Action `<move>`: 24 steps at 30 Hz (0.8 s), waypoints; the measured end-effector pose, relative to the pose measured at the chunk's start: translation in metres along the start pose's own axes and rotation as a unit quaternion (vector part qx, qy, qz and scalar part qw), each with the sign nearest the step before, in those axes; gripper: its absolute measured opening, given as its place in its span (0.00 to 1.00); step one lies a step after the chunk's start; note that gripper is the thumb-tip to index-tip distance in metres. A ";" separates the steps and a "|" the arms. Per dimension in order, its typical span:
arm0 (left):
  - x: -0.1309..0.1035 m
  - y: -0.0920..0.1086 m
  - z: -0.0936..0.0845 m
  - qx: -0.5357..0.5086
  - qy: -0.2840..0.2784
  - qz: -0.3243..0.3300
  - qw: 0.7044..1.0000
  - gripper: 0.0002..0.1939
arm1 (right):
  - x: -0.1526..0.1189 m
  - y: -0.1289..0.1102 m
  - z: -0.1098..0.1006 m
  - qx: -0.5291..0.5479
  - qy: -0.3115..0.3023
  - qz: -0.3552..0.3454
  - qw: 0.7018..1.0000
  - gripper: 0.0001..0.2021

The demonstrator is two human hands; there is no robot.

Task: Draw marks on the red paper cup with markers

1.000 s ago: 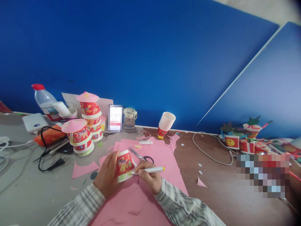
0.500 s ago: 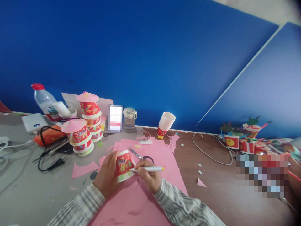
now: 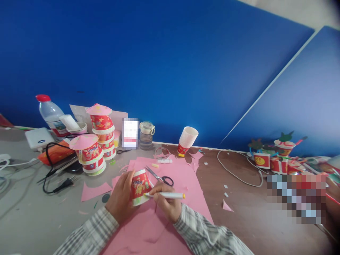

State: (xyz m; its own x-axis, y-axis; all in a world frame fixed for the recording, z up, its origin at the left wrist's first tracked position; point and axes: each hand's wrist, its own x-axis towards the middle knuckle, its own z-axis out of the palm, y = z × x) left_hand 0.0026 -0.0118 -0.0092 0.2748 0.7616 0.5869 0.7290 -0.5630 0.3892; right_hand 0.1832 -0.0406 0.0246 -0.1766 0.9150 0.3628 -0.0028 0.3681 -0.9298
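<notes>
My left hand (image 3: 123, 194) is wrapped round the left side of a red paper cup (image 3: 140, 184), which is upside down with its white rim at the bottom. My right hand (image 3: 167, 203) pinches a white marker (image 3: 174, 195) with a yellow end, its tip at the cup's lower part near the rim. Under both hands lies a large pink paper sheet (image 3: 186, 177). Black-handled scissors (image 3: 167, 181) rest on it with blades apart, just behind my right hand. A marker cap (image 3: 155, 165) and a white marker or tube (image 3: 164, 161) lie farther back.
Stacked red cups with pink cone tops (image 3: 98, 122) stand at the left, beside cables and a red-capped bottle (image 3: 51, 113). A lidded water jar (image 3: 146, 136) and a cup stack (image 3: 187, 140) stand at the back. Decorated cups (image 3: 261, 160) and another person's hand (image 3: 332, 198) are at the right.
My right hand has shifted slightly down and left with the marker, whose tip now sits a little lower and farther left on the cup. My left hand and the cup are nearly unmoved.
</notes>
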 end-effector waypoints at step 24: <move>-0.002 -0.001 0.002 0.001 -0.005 -0.001 1.000 0.46 | 0.000 0.003 0.002 -0.043 0.004 -0.023 0.999 0.09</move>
State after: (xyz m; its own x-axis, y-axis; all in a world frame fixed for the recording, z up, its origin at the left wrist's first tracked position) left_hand 0.0027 -0.0121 -0.0118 0.2798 0.7653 0.5797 0.7309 -0.5613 0.3882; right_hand 0.1807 -0.0396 0.0214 -0.1706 0.8976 0.4064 0.0729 0.4229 -0.9033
